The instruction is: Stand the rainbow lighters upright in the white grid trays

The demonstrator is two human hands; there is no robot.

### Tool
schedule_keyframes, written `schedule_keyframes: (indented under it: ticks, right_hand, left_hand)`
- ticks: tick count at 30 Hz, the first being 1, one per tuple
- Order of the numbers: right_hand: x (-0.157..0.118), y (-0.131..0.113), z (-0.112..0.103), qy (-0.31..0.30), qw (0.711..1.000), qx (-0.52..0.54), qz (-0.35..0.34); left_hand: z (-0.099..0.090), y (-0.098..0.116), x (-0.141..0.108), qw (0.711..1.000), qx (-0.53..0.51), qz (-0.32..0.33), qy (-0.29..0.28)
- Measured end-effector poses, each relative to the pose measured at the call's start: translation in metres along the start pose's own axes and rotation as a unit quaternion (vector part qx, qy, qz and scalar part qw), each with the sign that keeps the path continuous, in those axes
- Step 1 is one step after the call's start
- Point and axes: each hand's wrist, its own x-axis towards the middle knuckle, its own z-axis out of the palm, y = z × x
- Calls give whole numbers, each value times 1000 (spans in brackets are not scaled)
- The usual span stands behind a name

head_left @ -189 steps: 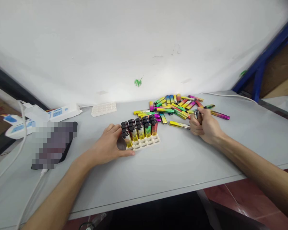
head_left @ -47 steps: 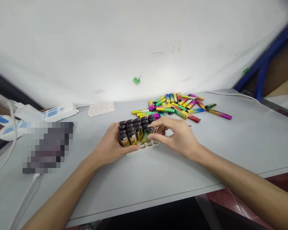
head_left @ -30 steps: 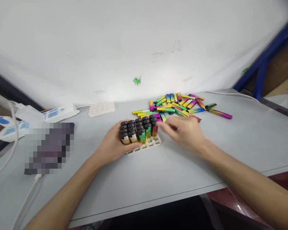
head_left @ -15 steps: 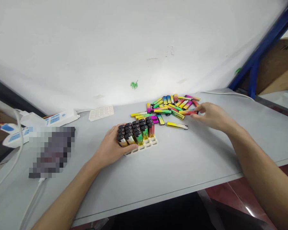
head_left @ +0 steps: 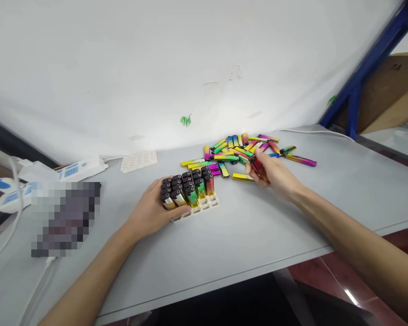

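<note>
A white slotted tray point(head_left: 206, 206) carries several rows of upright lighters point(head_left: 191, 197) with black tops and shiny metallic bodies. Around their left side wraps my left hand point(head_left: 149, 212), its thumb along the near edge. The front row of slots, toward me, stands bare. My right hand point(head_left: 277, 175) pinches a red lighter point(head_left: 258, 168), tilted and partly covered by the fingers, just above the table. Behind it lies a loose pile of colourful lighters point(head_left: 226, 158), and a yellow lighter point(head_left: 243, 177) lies close by, partly hidden by my hand.
A second white slotted tray point(head_left: 139, 161) lies near the wall. At left are white power strips point(head_left: 71, 171), a blurred-out dark object point(head_left: 70, 217) and a white cable point(head_left: 37, 290). A blue metal frame point(head_left: 353, 104) and cardboard boxes point(head_left: 377, 99) stand at right.
My right hand has moved left from the pile's right side, lifting the red lighter off the table. Lighters it hid at the right now show. My left hand keeps its hold.
</note>
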Motion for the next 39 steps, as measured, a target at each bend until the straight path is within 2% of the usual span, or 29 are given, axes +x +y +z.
schedule_keyframes:
  ticks: [3, 10, 21, 27, 33, 39]
  right_hand:
    - [-1, 2, 4, -7, 1000, -5, 24]
    - [1, 6, 6, -27, 997, 60, 43]
    - [-4, 4, 12, -76, 991, 110, -13]
    - [-4, 4, 14, -85, 986, 134, 43]
    - [1, 10, 11, -43, 983, 158, 80]
    - [-2, 7, 11, -32, 982, 168, 77]
  left_hand:
    - [-1, 2, 0, 1000, 1, -1, -2]
    - [0, 1, 0, 1000, -4, 5, 1]
    - [0, 1, 0, 1000, -3, 4, -2]
    - [-1, 1, -1, 1000, -11, -7, -9]
    - [0, 1, -1, 1000, -10, 4, -1]
    - [0, 0, -1, 1000, -8, -4, -4]
